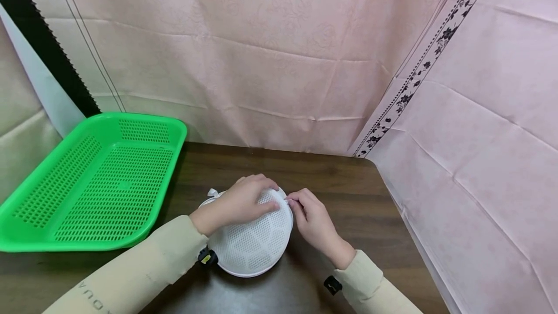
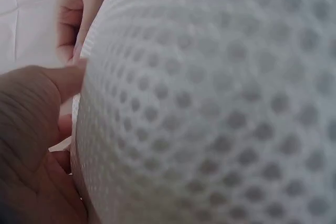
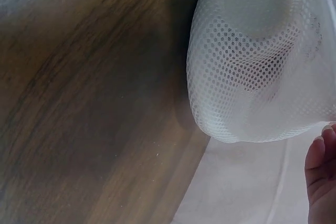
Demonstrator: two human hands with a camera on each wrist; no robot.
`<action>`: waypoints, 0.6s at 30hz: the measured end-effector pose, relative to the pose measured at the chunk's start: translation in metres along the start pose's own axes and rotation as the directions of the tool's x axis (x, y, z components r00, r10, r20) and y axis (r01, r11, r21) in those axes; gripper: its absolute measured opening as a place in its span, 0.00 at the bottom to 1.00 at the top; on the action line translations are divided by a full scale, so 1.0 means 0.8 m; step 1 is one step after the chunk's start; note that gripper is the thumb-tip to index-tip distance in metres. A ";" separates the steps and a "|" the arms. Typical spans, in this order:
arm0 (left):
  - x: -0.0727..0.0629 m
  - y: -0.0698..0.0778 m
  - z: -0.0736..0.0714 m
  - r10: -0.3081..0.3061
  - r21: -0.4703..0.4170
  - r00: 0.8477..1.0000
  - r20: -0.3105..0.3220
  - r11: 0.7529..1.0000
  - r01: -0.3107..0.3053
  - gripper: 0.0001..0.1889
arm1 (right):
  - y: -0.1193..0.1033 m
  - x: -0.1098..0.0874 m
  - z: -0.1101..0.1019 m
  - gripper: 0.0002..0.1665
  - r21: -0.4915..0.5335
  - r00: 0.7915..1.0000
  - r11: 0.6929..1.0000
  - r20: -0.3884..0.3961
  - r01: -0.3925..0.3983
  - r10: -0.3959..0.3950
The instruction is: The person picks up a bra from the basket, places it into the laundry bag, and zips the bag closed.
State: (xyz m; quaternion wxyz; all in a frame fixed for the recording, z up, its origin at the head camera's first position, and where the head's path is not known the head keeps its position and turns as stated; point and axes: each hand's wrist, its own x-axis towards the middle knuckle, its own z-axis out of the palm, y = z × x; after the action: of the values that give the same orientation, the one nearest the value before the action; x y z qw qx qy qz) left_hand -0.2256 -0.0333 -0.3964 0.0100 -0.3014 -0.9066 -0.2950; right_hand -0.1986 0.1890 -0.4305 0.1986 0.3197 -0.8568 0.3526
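Note:
A round white mesh laundry bag (image 1: 250, 246) stands puffed out over the table in front of me. My left hand (image 1: 244, 201) grips its upper part, thumb on the near mesh and fingers over the far side; the left wrist view shows the thumb (image 2: 68, 80) against the mesh (image 2: 210, 103). At the bag's right edge my right hand (image 1: 315, 222) pinches a small white bit of the rim between thumb and forefinger. In the right wrist view, the bag (image 3: 247, 72) shows a round solid patch, and the right fingers (image 3: 316, 156) are at its lower corner.
To the left is a green plastic basket (image 1: 180, 134) with slotted walls. The brown wooden table (image 1: 340, 178) ends at a pale cloth (image 1: 279, 62) hung behind and at the right. A small white tab (image 1: 212, 193) sticks out at the bag's upper left.

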 end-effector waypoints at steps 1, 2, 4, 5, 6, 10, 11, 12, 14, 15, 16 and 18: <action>0.001 0.001 0.001 0.008 0.004 1.000 0.000 1.000 -0.008 0.21 | -0.001 0.000 0.000 0.04 -0.005 1.000 1.000 -0.002 0.001 -0.001; 0.001 0.001 0.002 0.016 0.004 1.000 -0.006 1.000 -0.016 0.20 | -0.001 0.001 0.000 0.04 -0.010 1.000 1.000 -0.005 0.003 -0.003; 0.002 0.002 0.005 0.017 0.005 1.000 -0.020 1.000 -0.017 0.17 | -0.003 0.001 -0.001 0.04 -0.013 1.000 1.000 -0.009 0.004 -0.004; 0.003 0.002 0.006 0.018 0.003 0.999 -0.027 1.000 -0.018 0.16 | -0.004 0.001 -0.001 0.04 -0.012 1.000 1.000 -0.011 0.003 -0.004; 0.003 0.001 0.006 0.014 0.000 0.999 -0.030 1.000 -0.014 0.15 | -0.005 0.001 -0.001 0.03 -0.010 1.000 1.000 -0.011 0.002 -0.002; 0.002 -0.001 0.007 0.021 -0.010 0.999 -0.038 1.000 -0.021 0.12 | -0.006 0.001 -0.002 0.03 0.000 1.000 1.000 -0.016 -0.006 0.006; 0.002 -0.002 0.007 0.033 -0.011 0.998 -0.046 0.999 -0.033 0.12 | -0.006 0.001 -0.002 0.03 0.000 1.000 1.000 -0.017 -0.007 0.007; 0.002 -0.003 0.007 0.044 -0.012 0.998 -0.054 0.999 -0.045 0.11 | -0.006 0.001 -0.002 0.03 -0.001 1.000 1.000 -0.020 -0.005 0.005; 0.002 -0.005 0.007 0.070 -0.014 0.995 -0.073 0.997 -0.071 0.09 | -0.006 0.001 -0.002 0.03 -0.001 1.000 1.000 -0.024 0.000 0.000; 0.001 -0.006 0.007 0.078 -0.019 0.994 -0.083 0.997 -0.080 0.09 | -0.006 0.001 -0.002 0.03 -0.001 1.000 1.000 -0.027 0.005 -0.005; 0.001 -0.007 0.006 0.087 -0.019 0.992 -0.091 0.996 -0.089 0.08 | -0.006 0.001 -0.001 0.03 0.001 1.000 1.000 -0.029 0.011 -0.011; 0.001 -0.009 0.006 0.091 -0.025 0.991 -0.102 0.995 -0.094 0.08 | -0.005 0.001 -0.001 0.02 0.001 0.999 1.000 -0.033 0.023 -0.023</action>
State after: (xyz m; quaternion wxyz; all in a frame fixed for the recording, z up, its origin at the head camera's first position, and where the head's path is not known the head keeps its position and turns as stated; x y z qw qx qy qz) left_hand -0.2293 -0.0351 -0.4042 0.0651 -0.3280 -0.8855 -0.3226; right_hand -0.1960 0.1870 -0.4275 0.2162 0.3238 -0.8495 0.3561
